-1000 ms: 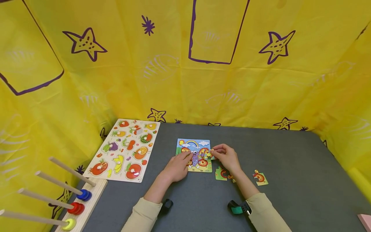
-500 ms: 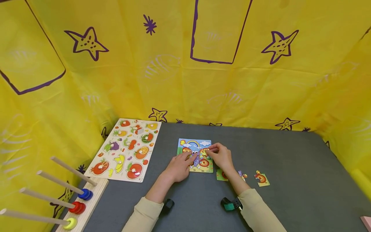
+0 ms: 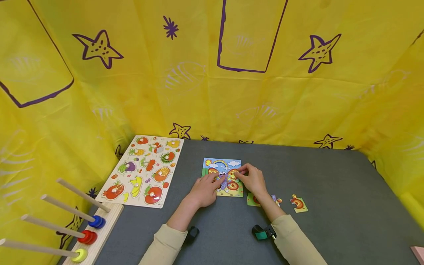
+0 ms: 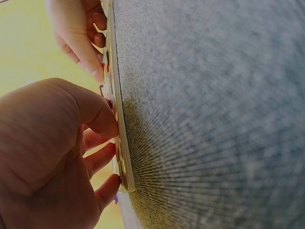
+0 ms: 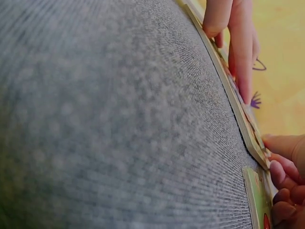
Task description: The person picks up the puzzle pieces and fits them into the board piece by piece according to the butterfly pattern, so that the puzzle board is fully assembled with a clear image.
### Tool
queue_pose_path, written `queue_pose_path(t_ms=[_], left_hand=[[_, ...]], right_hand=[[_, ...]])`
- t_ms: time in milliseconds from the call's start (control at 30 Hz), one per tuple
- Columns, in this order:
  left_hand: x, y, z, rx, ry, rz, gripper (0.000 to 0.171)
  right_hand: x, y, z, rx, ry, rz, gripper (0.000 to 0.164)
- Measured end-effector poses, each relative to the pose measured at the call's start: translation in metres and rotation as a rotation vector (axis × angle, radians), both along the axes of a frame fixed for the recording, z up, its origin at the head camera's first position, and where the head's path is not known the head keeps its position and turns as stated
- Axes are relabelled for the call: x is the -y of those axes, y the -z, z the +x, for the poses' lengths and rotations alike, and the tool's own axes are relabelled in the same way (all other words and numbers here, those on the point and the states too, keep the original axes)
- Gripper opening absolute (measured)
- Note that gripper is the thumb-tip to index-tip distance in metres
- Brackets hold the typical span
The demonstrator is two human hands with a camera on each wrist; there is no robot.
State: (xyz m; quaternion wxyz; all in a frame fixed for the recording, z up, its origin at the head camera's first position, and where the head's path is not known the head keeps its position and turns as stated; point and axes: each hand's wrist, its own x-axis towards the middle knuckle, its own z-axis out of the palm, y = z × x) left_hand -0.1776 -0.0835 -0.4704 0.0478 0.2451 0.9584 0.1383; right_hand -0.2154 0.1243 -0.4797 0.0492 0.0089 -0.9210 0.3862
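A square butterfly puzzle (image 3: 234, 192) with a rainbow and sun lies on the dark table. My left hand (image 3: 204, 189) rests on its left half, fingers extended across the picture; the left wrist view has these fingertips (image 4: 110, 183) on the board's top near the edge. Over the right wing, my right hand (image 3: 254, 180) pinches a puzzle piece (image 3: 236, 176) between thumb and fingers, mostly covered by them. In the right wrist view this piece lies close on the board, at its corner. Loose pieces lie nearby: a green-edged one (image 3: 252, 199), a purple one (image 3: 276, 200), a red-orange one (image 3: 299, 204).
A wooden fruit peg puzzle (image 3: 181, 147) lies at the back left. In front of it stands a wooden base (image 3: 112, 217) with upright rods and blue, red and yellow rings. A pink object (image 3: 418, 254) shows at the right edge. Yellow cloth (image 3: 205, 99) hangs behind the table.
My right hand has moved left from the board's right edge onto the right wing with its piece, uncovering the purple loose piece. The left hand stays on the board.
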Motion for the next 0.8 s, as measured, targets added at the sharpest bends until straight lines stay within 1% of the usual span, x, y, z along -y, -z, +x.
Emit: queue_pose_path(t_ms=[133, 433, 567, 667, 800], left_hand=[[0.0, 0.0, 0.0, 0.007, -0.002, -0.001, 0.054], [-0.001, -0.01, 0.003, 0.036, -0.002, -0.012, 0.053], [-0.002, -0.013, 0.004, 0.043, -0.004, -0.018, 0.053], [-0.002, -0.014, 0.004, 0.036, -0.003, -0.021, 0.052], [-0.003, -0.013, 0.005, 0.035, -0.005, -0.021, 0.053]], right_hand=[[-0.001, 0.001, 0.0, -0.007, -0.007, 0.024, 0.022], [0.001, 0.001, -0.001, -0.034, -0.039, 0.086, 0.019], [-0.001, 0.0, -0.001, -0.04, -0.09, 0.087, 0.014], [-0.005, 0.001, -0.001, -0.024, -0.143, 0.056, 0.013], [-0.011, 0.0, -0.001, 0.022, -0.194, 0.015, 0.018]])
